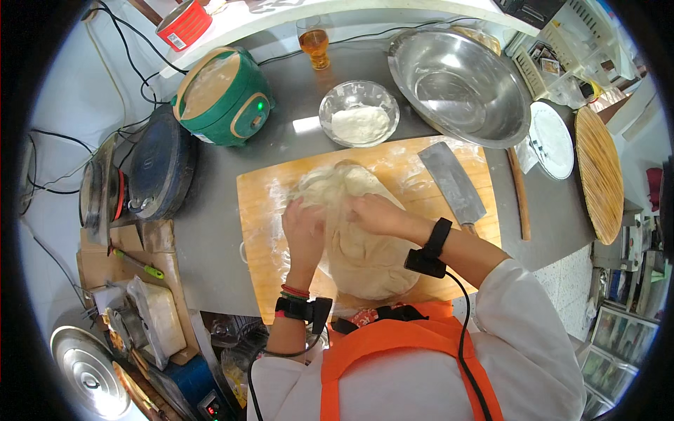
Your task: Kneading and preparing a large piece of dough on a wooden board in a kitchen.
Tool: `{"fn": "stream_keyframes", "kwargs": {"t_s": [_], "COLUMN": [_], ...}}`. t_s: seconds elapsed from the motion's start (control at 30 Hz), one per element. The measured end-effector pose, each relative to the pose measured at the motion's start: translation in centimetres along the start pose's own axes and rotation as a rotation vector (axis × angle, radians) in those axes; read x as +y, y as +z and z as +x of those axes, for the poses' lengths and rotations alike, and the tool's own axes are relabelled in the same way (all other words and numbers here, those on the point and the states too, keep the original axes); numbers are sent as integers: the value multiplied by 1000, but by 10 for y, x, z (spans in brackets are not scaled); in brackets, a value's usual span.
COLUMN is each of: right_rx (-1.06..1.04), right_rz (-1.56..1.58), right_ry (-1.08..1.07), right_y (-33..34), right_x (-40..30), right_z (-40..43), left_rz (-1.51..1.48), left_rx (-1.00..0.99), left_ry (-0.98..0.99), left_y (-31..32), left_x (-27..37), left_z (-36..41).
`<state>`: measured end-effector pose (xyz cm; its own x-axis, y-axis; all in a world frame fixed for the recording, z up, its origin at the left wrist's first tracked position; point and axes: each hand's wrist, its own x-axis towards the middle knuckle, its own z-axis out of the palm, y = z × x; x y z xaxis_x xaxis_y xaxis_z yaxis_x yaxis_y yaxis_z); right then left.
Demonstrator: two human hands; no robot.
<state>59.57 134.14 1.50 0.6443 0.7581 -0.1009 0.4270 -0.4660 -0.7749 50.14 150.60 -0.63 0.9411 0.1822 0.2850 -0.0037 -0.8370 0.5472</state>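
A large lump of soft, pale dough (368,263) lies on a floured wooden board (258,221). Its far part is lifted and folded into a ridge between my hands. My left hand (306,218), slightly blurred, grips the dough's left far edge. On the other side of the ridge, my right hand (376,213) has its curled fingers in the dough, their tips partly hidden. A cleaver (453,181) rests flat on the board to the right of the dough, its handle partly covered by my right forearm.
Behind the board stand a glass bowl of flour (360,123), a steel basin (463,89) and a glass of amber liquid (315,47). A green rice cooker (226,100) is at left. A rolling pin (518,194), white kitchen scale (551,139) and slatted wooden lid (598,176) are at right.
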Motion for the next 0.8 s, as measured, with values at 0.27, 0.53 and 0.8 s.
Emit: {"fn": "stream_keyframes", "kwargs": {"t_s": [0.27, 0.53, 0.8], "right_rx": [-57, -124, -77], "right_rz": [-185, -94, -45], "right_ry": [3, 5, -19], "right_y": [0, -7, 1], "right_x": [13, 1, 11], "right_z": [6, 7, 8], "left_rz": [-569, -744, -737], "left_rx": [146, 94, 51], "left_ry": [-480, -592, -591], "left_y": [25, 24, 29], "left_x": [-70, -56, -68], "left_z": [-12, -6, -4]}}
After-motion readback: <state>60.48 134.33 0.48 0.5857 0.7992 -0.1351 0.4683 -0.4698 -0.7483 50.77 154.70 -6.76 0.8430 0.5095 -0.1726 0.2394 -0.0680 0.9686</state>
